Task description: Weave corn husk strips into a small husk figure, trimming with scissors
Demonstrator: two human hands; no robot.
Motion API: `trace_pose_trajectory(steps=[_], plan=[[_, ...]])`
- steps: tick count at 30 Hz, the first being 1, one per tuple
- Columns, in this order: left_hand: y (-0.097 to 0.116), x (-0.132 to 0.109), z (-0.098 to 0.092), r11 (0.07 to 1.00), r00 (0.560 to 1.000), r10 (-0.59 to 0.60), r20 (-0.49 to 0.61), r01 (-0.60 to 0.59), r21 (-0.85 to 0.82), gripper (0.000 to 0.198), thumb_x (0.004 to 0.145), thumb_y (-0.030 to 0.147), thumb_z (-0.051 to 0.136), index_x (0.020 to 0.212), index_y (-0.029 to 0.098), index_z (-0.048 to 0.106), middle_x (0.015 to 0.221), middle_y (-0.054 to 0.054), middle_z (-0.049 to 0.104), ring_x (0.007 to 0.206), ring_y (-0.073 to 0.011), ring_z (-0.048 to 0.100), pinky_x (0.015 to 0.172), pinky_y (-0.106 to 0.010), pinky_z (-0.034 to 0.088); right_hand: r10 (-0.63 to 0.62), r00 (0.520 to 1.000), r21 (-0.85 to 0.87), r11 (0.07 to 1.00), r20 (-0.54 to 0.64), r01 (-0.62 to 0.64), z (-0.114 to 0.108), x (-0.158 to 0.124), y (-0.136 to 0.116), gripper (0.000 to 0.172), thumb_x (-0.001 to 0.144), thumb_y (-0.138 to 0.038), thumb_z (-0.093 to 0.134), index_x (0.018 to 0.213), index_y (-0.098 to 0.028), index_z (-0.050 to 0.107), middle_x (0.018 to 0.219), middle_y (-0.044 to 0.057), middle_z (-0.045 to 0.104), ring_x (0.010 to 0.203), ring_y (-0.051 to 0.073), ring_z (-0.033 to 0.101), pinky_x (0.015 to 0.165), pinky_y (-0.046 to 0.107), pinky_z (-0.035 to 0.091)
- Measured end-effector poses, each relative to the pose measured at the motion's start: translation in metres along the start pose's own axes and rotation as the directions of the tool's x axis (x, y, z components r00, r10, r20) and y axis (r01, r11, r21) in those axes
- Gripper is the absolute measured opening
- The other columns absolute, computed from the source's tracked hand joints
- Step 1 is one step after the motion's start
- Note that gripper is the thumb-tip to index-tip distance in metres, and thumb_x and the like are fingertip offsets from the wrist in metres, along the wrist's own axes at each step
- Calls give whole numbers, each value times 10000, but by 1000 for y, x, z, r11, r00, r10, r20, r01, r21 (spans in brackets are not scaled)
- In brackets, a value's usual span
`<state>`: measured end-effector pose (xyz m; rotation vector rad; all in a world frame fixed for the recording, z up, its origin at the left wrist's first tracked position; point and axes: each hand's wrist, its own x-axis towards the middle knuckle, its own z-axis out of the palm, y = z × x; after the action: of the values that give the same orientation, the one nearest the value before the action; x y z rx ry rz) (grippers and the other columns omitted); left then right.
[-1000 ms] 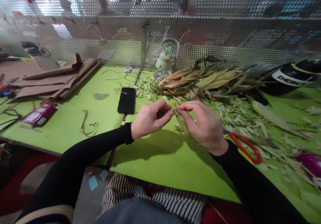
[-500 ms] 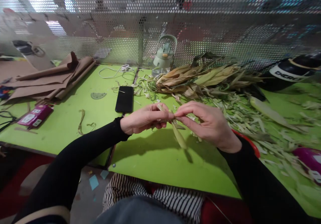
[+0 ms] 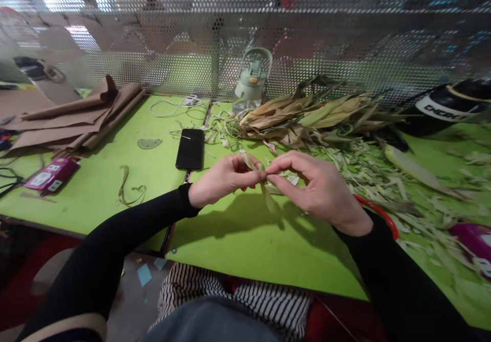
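Over the green table, my left hand (image 3: 230, 176) pinches a pale green corn husk strip (image 3: 251, 162) between thumb and fingers. Part of the strip stands up above the fingers, and its lower end hangs down, smeared by motion. My right hand (image 3: 314, 186) meets the left one, thumb and forefinger pinched together at the same spot on the husk. The fingertips hide exactly how the husk is folded or joined there. Behind the hands lies a bundle of dried corn husks (image 3: 307, 117). Husk shreds (image 3: 383, 186) spread to the right, with one wider husk piece (image 3: 418, 168) among them.
A black phone (image 3: 190, 149) lies left of centre, near a clear protractor (image 3: 149, 143). Brown paper (image 3: 76, 117) and a purple packet (image 3: 53, 175) are at left. A pale green bottle (image 3: 251, 84) stands behind. Red-handled scissors or a similar red loop (image 3: 381, 214) lies beside my right wrist.
The hanging end of the husk strip has swung and blurred. Both hands stay together in nearly the same place, still pinching, while the view has shifted slightly.
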<state>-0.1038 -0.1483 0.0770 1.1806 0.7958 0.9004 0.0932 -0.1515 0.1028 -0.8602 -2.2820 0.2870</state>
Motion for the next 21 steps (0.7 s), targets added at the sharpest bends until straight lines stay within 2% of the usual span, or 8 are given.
trace_pose_trajectory(steps=[4, 8, 12, 17, 21], plan=[[-1, 1, 0, 994, 997, 80, 6, -80, 75, 333, 682, 346, 827, 758, 140, 577, 628, 57, 571, 518, -30, 441, 494, -186, 353, 31, 1000, -97, 995, 3, -30, 3, -3, -4, 76, 891, -130, 635, 913, -201, 621, 838, 18, 705, 726, 158, 670, 663, 280, 528], [-1, 1, 0, 988, 994, 105, 8, -105, 113, 354, 722, 377, 811, 830, 152, 560, 624, 63, 560, 530, -41, 475, 494, -184, 370, -140, 990, -334, 934, -23, 124, 10, -6, -6, 78, 954, -135, 554, 1011, -155, 602, 909, 81, 698, 810, 198, 675, 719, 315, 540], [0, 0, -1, 983, 990, 141, 2, -140, 118, 387, 770, 333, 781, 996, 176, 508, 568, 90, 546, 506, -54, 489, 459, -167, 359, -242, 970, -487, 846, 13, 217, 14, -7, -7, 76, 969, -118, 513, 966, -126, 588, 843, 92, 663, 761, 202, 638, 698, 324, 529], [3, -1, -6, 970, 986, 158, 54, -165, 178, 286, 823, 290, 728, 983, 176, 521, 614, 70, 578, 546, -57, 547, 510, -171, 429, -251, 968, -450, 862, 21, 234, 13, -7, -3, 62, 969, -118, 513, 942, -135, 567, 830, 73, 641, 724, 175, 610, 652, 294, 504], [7, 0, -12, 969, 980, 146, 133, -169, 179, 327, 788, 264, 767, 974, 178, 512, 614, 68, 593, 535, -51, 539, 498, -168, 406, -191, 981, -356, 916, 19, 185, 11, -4, -1, 51, 968, -129, 516, 951, -144, 561, 843, 60, 643, 721, 165, 619, 633, 282, 489]])
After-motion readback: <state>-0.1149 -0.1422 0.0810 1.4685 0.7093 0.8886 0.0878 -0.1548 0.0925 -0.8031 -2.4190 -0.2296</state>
